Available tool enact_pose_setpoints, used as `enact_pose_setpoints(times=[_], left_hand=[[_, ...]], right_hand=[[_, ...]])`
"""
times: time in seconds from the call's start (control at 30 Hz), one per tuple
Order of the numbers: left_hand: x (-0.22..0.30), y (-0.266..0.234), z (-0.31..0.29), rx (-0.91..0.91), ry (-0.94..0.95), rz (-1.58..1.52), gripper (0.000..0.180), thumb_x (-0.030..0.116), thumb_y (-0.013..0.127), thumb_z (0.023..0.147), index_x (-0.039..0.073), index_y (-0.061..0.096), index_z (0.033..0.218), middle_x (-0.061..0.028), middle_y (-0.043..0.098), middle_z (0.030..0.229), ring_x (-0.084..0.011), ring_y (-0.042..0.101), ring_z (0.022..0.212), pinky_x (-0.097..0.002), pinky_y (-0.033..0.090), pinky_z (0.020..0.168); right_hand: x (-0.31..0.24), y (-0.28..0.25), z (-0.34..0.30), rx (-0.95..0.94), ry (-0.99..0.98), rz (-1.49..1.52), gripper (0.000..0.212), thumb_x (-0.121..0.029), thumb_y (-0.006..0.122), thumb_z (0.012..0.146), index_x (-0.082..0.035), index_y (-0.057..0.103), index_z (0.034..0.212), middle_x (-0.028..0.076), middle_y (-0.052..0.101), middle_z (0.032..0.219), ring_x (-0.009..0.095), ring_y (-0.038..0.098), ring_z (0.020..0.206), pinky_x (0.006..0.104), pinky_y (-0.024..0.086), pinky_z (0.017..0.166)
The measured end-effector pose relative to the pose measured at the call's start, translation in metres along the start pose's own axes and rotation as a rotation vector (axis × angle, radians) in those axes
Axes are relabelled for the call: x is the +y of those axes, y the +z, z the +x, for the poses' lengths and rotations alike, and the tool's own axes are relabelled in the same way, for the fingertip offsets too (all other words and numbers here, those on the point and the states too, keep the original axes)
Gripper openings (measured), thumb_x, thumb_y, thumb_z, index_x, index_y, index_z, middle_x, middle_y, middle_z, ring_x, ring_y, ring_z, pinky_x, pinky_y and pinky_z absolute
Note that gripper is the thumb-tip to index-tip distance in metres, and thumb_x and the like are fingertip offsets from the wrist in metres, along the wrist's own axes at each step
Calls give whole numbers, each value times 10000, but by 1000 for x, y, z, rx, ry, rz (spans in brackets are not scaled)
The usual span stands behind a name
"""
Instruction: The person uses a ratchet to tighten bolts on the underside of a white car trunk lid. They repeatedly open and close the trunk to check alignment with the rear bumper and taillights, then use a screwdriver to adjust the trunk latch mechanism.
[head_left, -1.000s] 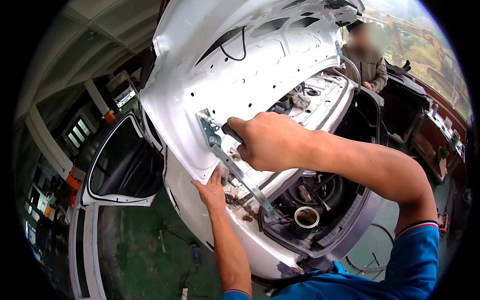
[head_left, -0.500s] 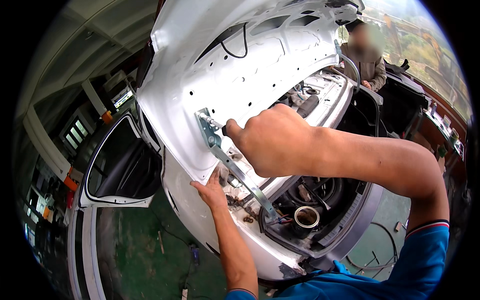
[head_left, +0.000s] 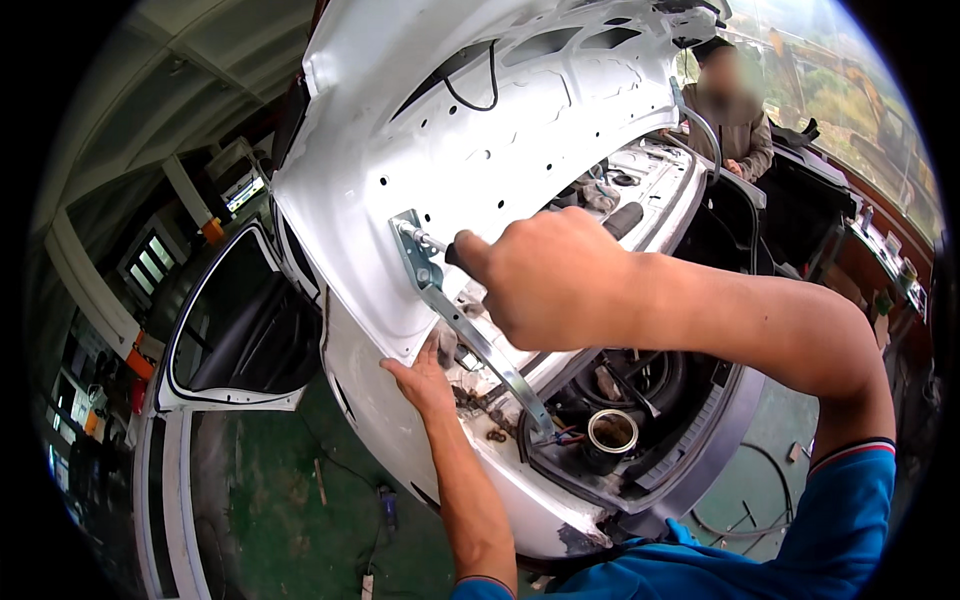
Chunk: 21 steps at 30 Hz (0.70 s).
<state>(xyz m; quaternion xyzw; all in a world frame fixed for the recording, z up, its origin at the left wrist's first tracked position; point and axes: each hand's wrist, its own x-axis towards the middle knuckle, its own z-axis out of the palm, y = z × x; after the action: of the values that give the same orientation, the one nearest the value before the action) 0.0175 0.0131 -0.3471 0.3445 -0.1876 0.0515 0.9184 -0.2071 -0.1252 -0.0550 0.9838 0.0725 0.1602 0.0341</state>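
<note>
My right hand is closed round the dark handle of a socket driver. The driver's metal shaft points left, with its tip at a bolt on the upper part of a hinge. This metal hinge is fixed to the inside of a raised white car lid, and its long arm slants down to the car body. My left hand grips the lid's lower corner below the hinge, thumb out to the left. Some of its fingertips are hidden at the edge.
An open can stands in the dark compartment near the hinge arm's lower end. At left a car door hangs open. Another person stands at the far right. A hose and a blue tool lie on the green floor.
My right fist and forearm have shifted up very slightly, with the driver's tip staying at the hinge bolt. The left hand keeps its hold on the lid's corner.
</note>
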Motion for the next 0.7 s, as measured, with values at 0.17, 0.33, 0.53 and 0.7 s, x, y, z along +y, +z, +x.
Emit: enact_pose_setpoints(times=[0.17,0.33,0.53,0.7], left_hand=[[0,-2,2,-6,-18,13,853,692,321,1017,41,252,1564,-190,499,1449,-357,589,1214,-456,469,1075],[3,-13,-2,39,9,17,858,671,319,1030,-20,277,1536,-220,544,1391,-377,639,1147,-460,503,1025],[-3,13,-5,112,-11,52,884,677,307,1029,-51,261,1528,-254,565,1351,-414,682,1093,-462,544,973],[4,15,-3,193,54,109,919,679,304,1027,-105,264,1503,-291,571,1319,-427,691,1064,-474,577,930]], right_hand=[[10,-29,-24,-78,149,61,374,-148,661,780,23,634,1112,192,695,763,386,701,705,462,555,657],[57,-31,-94,377,-246,298,648,-216,723,808,45,549,1375,141,675,753,263,646,585,382,495,573],[88,-56,-159,1071,-88,358,629,-294,675,963,85,477,1425,134,669,971,85,526,607,208,372,531],[115,-80,-143,1208,-164,308,374,-161,629,996,56,589,1298,167,689,1090,196,704,881,267,579,721]])
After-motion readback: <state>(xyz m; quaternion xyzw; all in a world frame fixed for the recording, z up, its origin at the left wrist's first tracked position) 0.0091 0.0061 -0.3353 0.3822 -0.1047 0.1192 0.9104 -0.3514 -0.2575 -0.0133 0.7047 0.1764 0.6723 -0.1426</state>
